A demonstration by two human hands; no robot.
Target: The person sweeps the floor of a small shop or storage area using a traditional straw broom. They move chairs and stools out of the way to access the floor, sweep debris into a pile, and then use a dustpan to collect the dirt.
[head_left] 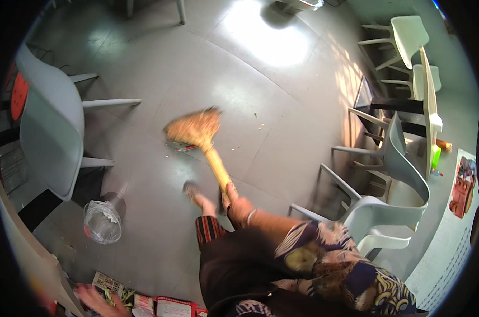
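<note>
**Sweeping partway, loose specks left**

Head view: I see the right hand [241, 210] clamped round the broom [204, 140], its bristles down by the floor [149, 253] ahead of the feet; the left hand [101, 302], low left, has fingers apart; litter [186, 148] lies beside the bristles, probably gathered; specks [260, 126] beyond look unswept, so I judge it unfinished.

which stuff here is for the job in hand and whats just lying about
Likely in the job:
broom, gripped by the right hand
small scraps on the floor

Likely just about:
pale chair at left
red-and-white package, lower edge
</note>
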